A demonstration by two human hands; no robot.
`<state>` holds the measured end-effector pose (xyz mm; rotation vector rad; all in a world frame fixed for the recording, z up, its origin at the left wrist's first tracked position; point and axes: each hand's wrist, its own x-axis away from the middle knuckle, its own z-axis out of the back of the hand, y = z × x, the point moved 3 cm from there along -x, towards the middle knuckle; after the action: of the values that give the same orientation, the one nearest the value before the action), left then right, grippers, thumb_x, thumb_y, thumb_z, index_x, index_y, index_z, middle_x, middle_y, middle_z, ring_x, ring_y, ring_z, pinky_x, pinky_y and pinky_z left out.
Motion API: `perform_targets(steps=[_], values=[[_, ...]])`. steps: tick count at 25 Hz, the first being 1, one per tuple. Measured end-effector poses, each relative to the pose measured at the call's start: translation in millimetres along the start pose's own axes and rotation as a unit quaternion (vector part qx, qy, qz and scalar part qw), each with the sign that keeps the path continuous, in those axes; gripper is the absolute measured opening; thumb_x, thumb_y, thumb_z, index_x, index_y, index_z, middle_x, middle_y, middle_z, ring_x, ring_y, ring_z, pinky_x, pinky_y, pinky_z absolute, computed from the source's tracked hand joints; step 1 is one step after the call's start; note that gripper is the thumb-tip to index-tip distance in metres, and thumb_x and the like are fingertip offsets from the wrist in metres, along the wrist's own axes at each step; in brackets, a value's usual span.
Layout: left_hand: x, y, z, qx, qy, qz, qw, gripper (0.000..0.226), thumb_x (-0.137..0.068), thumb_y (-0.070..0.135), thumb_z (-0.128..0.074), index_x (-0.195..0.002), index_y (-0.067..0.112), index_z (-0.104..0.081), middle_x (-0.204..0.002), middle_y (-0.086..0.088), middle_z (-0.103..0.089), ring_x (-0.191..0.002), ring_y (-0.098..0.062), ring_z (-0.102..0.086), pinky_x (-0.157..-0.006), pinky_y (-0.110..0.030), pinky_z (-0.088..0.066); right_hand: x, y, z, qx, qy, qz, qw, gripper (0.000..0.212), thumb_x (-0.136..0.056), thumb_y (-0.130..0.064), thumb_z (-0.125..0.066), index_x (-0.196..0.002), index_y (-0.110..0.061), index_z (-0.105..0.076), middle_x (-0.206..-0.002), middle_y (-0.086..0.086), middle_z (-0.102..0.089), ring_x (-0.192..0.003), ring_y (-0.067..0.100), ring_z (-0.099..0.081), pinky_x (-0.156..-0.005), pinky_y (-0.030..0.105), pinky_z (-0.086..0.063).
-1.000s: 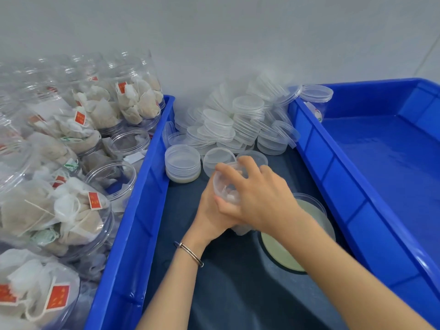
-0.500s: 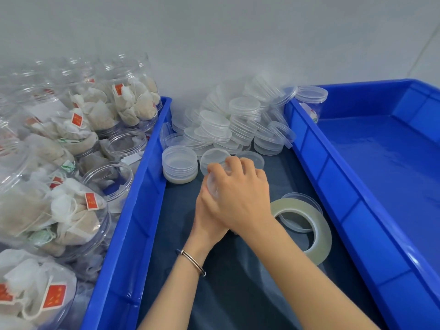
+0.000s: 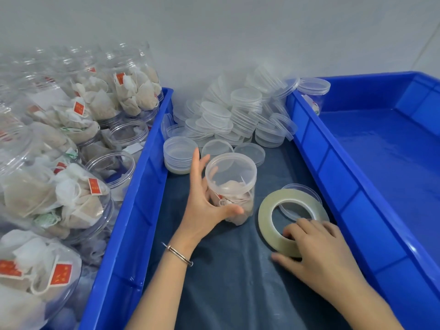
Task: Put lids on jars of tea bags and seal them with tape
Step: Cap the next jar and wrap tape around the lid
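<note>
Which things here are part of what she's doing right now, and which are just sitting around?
In use:
- lidded jar, held by the left hand
- tape roll, under the right hand

Lying about:
- pile of spare lids
- filled jars in the left bin, waiting their turn
- blue bin on the right
- loose lid behind the tape roll

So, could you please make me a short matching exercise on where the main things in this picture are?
Things:
1. lidded jar
2. tape roll
3. loose lids
4. open jars of tea bags

Places:
A. piled at the far end of the dark mat
B. gripped by the left hand
C. standing left of the blue tray
D. under the right hand

Pairs: 1-B, 2-D, 3-A, 4-C
</note>
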<state>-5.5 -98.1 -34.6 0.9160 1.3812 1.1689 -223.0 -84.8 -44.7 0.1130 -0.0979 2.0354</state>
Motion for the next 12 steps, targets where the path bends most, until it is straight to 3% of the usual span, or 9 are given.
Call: perform_targets(steps=[2, 3, 5, 6, 8, 10, 12], values=[[6, 17, 2, 0.008, 0.106, -0.060, 0.993, 0.095, -0.068, 0.053, -0.077, -0.144, 0.023, -0.027, -0.148, 0.001, -0.039, -0.132, -0.010, -0.045, -0.106, -0.027, -0.041, -3, -4, 4, 0.001, 0.076, 0.012, 0.997, 0.043, -0.089, -0.066, -0.028, -0.114, -0.036, -0.046, -0.109, -0.020, -0.047, -0.109, 0.003, -0.046, -0.110, 0.027, -0.016], [11, 28, 4, 0.001, 0.178, -0.102, 0.979, 0.069, -0.080, 0.045, -0.068, -0.135, 0.019, -0.039, -0.138, 0.000, -0.049, -0.125, -0.012, -0.052, -0.102, -0.027, -0.043, -4, -4, 12, -0.051, 0.127, -0.003, 0.991, 0.037, -0.090, -0.060, -0.032, -0.108, -0.032, -0.049, -0.101, -0.018, -0.050, -0.099, 0.005, -0.049, -0.105, 0.026, -0.025], [19, 50, 1, -0.036, 0.253, -0.166, 0.952, 0.033, -0.091, 0.027, -0.055, -0.121, 0.014, -0.052, -0.119, 0.003, -0.060, -0.109, -0.015, -0.061, -0.094, -0.024, -0.046, -3, 3, 36, -0.261, 0.220, -0.050, 0.939, 0.027, -0.087, -0.053, -0.038, -0.088, -0.030, -0.052, -0.074, -0.012, -0.052, -0.070, 0.008, -0.050, -0.071, 0.025, -0.041], [22, 61, -6, -0.061, 0.237, -0.177, 0.953, 0.029, -0.093, 0.024, -0.052, -0.120, 0.015, -0.054, -0.117, 0.006, -0.061, -0.108, -0.016, -0.061, -0.093, -0.023, -0.047, 1, 4, 49, -0.367, 0.235, -0.059, 0.898, 0.027, -0.088, -0.053, -0.037, -0.079, -0.030, -0.050, -0.067, -0.005, -0.051, -0.059, 0.008, -0.046, -0.056, 0.021, -0.039], [23, 78, -26, -0.124, 0.126, -0.147, 0.973, 0.037, -0.096, 0.031, -0.046, -0.131, 0.020, -0.051, -0.130, 0.011, -0.056, -0.122, -0.010, -0.053, -0.099, -0.021, -0.043, 11, -2, 72, -0.460, 0.265, -0.030, 0.847, 0.032, -0.089, -0.054, -0.033, -0.072, -0.030, -0.045, -0.066, 0.002, -0.049, -0.049, 0.008, -0.038, -0.043, 0.016, -0.030], [24, 85, -48, -0.170, 0.006, -0.095, 0.981, 0.052, -0.099, 0.045, -0.041, -0.146, 0.023, -0.036, -0.148, 0.017, -0.039, -0.136, 0.004, -0.033, -0.110, -0.018, -0.031, 18, -16, 86, -0.476, 0.259, 0.017, 0.840, 0.031, -0.090, -0.056, -0.032, -0.076, -0.031, -0.045, -0.065, 0.004, -0.047, -0.048, 0.009, -0.036, -0.042, 0.019, -0.028], [28, 87, -63, -0.180, -0.047, -0.069, 0.980, 0.060, -0.099, 0.051, -0.034, -0.151, 0.025, -0.023, -0.155, 0.019, -0.025, -0.139, 0.012, -0.019, -0.113, -0.016, -0.022, 23, -26, 89, -0.464, 0.261, 0.039, 0.845, 0.034, -0.090, -0.057, -0.030, -0.083, -0.029, -0.046, -0.063, 0.002, -0.046, -0.048, 0.008, -0.037, -0.042, 0.019, -0.029]])
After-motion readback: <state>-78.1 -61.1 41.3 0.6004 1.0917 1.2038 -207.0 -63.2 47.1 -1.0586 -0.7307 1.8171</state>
